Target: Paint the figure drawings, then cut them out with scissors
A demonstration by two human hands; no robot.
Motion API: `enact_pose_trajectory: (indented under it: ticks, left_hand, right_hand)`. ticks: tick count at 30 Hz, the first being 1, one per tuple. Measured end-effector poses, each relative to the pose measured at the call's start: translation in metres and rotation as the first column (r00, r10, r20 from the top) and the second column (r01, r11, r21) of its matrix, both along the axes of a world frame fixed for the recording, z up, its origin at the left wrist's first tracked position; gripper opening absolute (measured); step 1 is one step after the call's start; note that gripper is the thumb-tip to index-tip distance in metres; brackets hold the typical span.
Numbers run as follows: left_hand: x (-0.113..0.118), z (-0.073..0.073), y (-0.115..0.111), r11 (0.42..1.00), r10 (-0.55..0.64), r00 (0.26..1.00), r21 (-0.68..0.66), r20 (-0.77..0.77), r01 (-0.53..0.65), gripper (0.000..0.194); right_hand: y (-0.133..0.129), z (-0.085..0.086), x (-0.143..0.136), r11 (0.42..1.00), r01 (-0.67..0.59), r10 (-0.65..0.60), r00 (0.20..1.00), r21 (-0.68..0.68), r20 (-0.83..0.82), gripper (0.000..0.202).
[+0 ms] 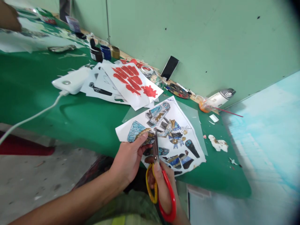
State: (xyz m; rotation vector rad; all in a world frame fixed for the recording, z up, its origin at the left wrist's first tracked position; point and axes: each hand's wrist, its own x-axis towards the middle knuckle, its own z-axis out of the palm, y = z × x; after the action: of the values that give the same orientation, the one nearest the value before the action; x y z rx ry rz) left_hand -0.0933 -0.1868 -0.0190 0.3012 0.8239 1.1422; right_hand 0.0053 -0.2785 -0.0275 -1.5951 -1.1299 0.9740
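My left hand (131, 159) pinches the near edge of a white paper sheet (122, 129), thumb on top and fingers beneath. Painted pieces in blue, black and gold cover the sheet, and a dark line runs along its right edge. In my right hand (167, 184) is a pair of scissors (155, 150) with one red and one yellow handle. Their blades point away from me, over the sheet beside my left fingertips. Whether the blades are cutting the paper I cannot tell. Under the sheet lies a clear plastic sheet (199, 125).
Papers with red paint (127, 78) lie behind, beside a white corded device (71, 81). Paint jars (105, 52), a phone (170, 67) and a white-and-grey tool (221, 97) line the wall. Another person's hand (9, 17) is at the far left. The green tabletop (222, 178) ends at right.
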Motion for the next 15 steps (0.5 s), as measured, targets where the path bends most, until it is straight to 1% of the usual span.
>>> enact_pose_trajectory:
  ticks: [2, 5, 10, 15]
  left_hand:
    - [0.001, 0.000, 0.000, 1.000, 0.005, 1.000, -0.003, -0.001, -0.005, 0.032]
    - [0.001, 0.001, 0.000, 1.000, 0.008, 1.000, 0.016, 0.000, -0.008, 0.032]
    - [0.000, 0.001, -0.001, 1.000, -0.001, 1.000, 0.021, -0.011, 0.001, 0.029]
    - [0.000, 0.001, -0.001, 1.000, 0.002, 1.000, 0.031, 0.008, -0.002, 0.034]
  right_hand:
    - [-0.001, -0.002, 0.001, 1.000, -0.020, 0.020, 1.000, -0.003, -0.019, 0.051]
    - [-0.002, -0.010, 0.001, 0.999, -0.040, 0.039, 0.998, -0.014, -0.045, 0.046]
    - [-0.005, -0.027, 0.002, 0.996, -0.049, 0.035, 0.983, -0.073, -0.179, 0.039]
    - [-0.008, -0.032, 0.003, 0.997, -0.042, 0.026, 0.976, -0.071, -0.215, 0.041]
